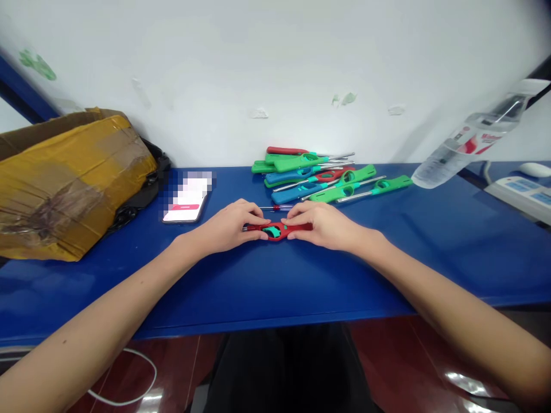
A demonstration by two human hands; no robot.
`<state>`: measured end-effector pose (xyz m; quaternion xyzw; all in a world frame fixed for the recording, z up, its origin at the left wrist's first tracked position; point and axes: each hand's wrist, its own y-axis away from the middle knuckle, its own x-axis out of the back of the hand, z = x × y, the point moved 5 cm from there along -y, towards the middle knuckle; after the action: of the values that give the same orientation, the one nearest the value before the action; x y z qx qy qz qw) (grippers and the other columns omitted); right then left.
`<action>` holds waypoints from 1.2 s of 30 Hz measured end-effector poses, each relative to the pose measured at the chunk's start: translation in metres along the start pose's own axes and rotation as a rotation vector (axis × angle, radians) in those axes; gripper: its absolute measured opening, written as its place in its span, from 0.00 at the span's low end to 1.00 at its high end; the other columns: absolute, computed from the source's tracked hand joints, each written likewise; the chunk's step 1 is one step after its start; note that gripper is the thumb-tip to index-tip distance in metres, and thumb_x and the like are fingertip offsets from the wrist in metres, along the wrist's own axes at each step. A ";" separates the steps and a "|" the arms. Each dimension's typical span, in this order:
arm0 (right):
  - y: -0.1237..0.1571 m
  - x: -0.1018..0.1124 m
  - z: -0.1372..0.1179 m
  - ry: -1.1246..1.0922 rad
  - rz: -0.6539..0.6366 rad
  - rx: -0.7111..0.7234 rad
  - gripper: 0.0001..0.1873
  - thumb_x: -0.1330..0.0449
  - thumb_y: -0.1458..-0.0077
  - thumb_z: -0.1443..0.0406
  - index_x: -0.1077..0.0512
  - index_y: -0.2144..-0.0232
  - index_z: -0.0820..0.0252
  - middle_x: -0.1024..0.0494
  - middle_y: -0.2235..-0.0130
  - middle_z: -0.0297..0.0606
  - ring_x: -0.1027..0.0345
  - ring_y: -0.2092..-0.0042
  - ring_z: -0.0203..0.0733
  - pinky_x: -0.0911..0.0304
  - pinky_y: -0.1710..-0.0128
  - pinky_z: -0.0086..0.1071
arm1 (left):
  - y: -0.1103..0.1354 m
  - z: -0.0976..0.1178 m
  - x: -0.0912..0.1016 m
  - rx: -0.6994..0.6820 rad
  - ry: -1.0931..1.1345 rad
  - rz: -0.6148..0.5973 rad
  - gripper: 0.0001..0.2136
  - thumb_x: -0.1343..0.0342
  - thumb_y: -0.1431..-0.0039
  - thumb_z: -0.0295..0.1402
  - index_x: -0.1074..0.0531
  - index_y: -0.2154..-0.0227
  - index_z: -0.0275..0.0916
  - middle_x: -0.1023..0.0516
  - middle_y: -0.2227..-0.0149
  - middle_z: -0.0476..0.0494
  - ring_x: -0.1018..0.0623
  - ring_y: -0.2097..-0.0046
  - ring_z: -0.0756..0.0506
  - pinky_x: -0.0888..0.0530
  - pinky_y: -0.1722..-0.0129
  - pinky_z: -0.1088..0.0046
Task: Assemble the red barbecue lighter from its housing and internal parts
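The left hand and the right hand are both clamping on one red lighter, thumbs and fingertips closing on its opposite ends; it is lying level at the middle of the blue counter, its green trigger showing between the hands. A screwdriver is lying just behind it, so a knuckle drifting back could be sending that tool rolling. If the two hands are twisting unevenly, the slim body could be slipping or cracking; a fingertip straying onto the trigger could be pressing it by accident. Farther back, the loose heap of lighters is resting crosswise, and a forearm reaching carelessly could be making it slide, while the phone is lying near the left hand, risking a knock
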<state>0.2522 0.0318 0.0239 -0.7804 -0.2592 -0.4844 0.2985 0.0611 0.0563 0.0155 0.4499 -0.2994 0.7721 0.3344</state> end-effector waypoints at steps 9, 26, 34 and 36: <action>0.004 -0.002 -0.003 0.099 0.017 0.026 0.16 0.42 0.37 0.61 0.23 0.50 0.60 0.22 0.57 0.44 0.27 0.57 0.47 0.32 0.57 0.38 | 0.012 0.000 0.013 0.014 -0.063 -0.117 0.17 0.47 0.34 0.41 0.28 0.44 0.49 0.25 0.47 0.43 0.27 0.48 0.41 0.30 0.49 0.64; 0.002 -0.005 -0.006 0.228 0.080 0.074 0.19 0.51 0.32 0.62 0.24 0.50 0.64 0.21 0.54 0.49 0.27 0.54 0.51 0.32 0.52 0.44 | 0.011 -0.006 0.010 -0.007 -0.149 -0.011 0.13 0.48 0.33 0.37 0.23 0.52 0.42 0.24 0.58 0.42 0.25 0.58 0.44 0.29 0.58 0.69; 0.004 -0.006 -0.008 0.242 0.090 0.062 0.19 0.52 0.32 0.62 0.24 0.51 0.64 0.21 0.52 0.49 0.27 0.52 0.51 0.32 0.50 0.43 | 0.009 0.001 0.010 -0.066 -0.237 0.012 0.13 0.50 0.33 0.33 0.22 0.53 0.38 0.23 0.61 0.41 0.26 0.59 0.43 0.29 0.57 0.67; 0.004 -0.006 -0.008 0.257 0.096 0.060 0.19 0.52 0.31 0.62 0.24 0.51 0.64 0.21 0.52 0.49 0.26 0.52 0.51 0.32 0.51 0.43 | 0.008 0.002 0.010 -0.063 -0.242 0.010 0.13 0.50 0.33 0.33 0.22 0.53 0.38 0.24 0.62 0.41 0.26 0.59 0.43 0.30 0.57 0.67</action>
<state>0.2476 0.0228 0.0205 -0.7141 -0.1955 -0.5576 0.3754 0.0517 0.0528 0.0241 0.5274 -0.3638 0.7042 0.3059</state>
